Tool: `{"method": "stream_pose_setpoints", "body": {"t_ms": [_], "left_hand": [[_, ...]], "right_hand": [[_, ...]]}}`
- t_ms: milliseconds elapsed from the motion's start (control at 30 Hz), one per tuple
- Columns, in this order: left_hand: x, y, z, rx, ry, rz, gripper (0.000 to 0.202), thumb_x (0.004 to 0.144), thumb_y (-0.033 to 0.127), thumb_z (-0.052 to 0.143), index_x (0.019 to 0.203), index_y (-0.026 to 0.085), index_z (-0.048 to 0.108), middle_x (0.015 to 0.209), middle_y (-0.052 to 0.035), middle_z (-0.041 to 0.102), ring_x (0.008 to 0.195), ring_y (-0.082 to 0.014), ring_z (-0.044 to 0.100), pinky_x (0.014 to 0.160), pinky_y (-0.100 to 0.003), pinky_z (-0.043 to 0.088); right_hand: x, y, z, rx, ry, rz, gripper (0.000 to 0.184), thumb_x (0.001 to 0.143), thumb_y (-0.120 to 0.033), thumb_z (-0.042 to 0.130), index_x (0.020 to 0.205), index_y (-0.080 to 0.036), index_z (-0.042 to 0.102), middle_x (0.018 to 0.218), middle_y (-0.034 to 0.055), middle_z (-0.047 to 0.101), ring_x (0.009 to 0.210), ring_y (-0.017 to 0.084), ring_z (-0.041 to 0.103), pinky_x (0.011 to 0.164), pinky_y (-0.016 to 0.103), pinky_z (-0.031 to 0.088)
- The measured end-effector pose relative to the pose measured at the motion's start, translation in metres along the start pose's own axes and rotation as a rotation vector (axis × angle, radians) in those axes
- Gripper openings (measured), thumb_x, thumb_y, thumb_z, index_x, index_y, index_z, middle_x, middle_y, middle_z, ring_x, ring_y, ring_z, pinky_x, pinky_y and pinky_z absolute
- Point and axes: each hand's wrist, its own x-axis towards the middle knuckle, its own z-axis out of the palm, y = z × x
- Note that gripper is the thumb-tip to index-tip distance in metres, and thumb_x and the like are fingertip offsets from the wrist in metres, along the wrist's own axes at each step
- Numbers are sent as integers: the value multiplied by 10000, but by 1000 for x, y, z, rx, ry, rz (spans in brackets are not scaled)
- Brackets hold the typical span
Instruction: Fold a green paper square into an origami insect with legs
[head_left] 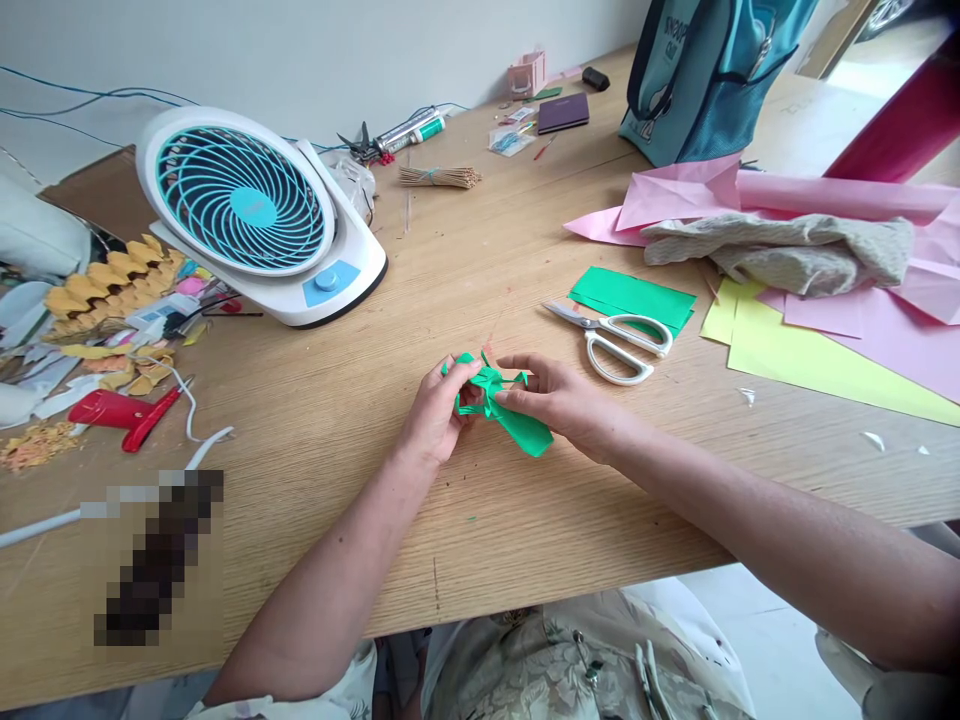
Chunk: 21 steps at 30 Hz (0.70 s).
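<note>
A piece of cut and folded green paper (525,430) is held between my two hands, just above the wooden table. My left hand (441,405) grips its left part, thumb on top and the other fingers partly hidden behind it. My right hand (551,395) pinches the paper near its middle between thumb and fingers. A broad flap hangs down toward me, while thin, twisted strips stick out at the top and sides. To the right of my right hand lie scissors (621,345) with white handles, their blades pointing left. They partly cover flat green paper sheets (630,295).
A white and blue fan (247,205) stands at the left, beside paper scraps and a red glue gun (124,412). Pink paper (682,195), yellow paper (795,360) and a grey cloth (780,250) lie at the right. Farther back are a teal bag (705,90) and a stick bundle (439,177).
</note>
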Motion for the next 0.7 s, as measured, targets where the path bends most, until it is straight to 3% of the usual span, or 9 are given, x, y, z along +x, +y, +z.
{"method": "stream_pose_setpoints", "body": {"t_ms": [267,400,700], "left_hand": [[0,1,-5,75,-140,105,267,716,265,799,775,168,556,683,51,590,556,-61,534,514,-167,451],[4,0,-11,120,-216,83,285,736,323,803,850,168,593,738,34,615,601,-77,566,537,-180,473],[3,12,-19,232,-179,22,365,665,309,859,922,163,644,814,-2,677,634,-93,625,557,-178,474]], "right_hand": [[2,3,-3,-38,8,-57,427,863,-157,683,1269,-160,550,731,-21,604,646,116,585,549,232,468],[0,0,-2,-49,8,-89,391,870,-140,663,1242,-156,542,701,-39,572,621,101,559,534,218,461],[6,13,-5,-222,18,-265,474,833,-253,666,1271,-163,510,685,-63,513,614,116,549,537,243,435]]}}
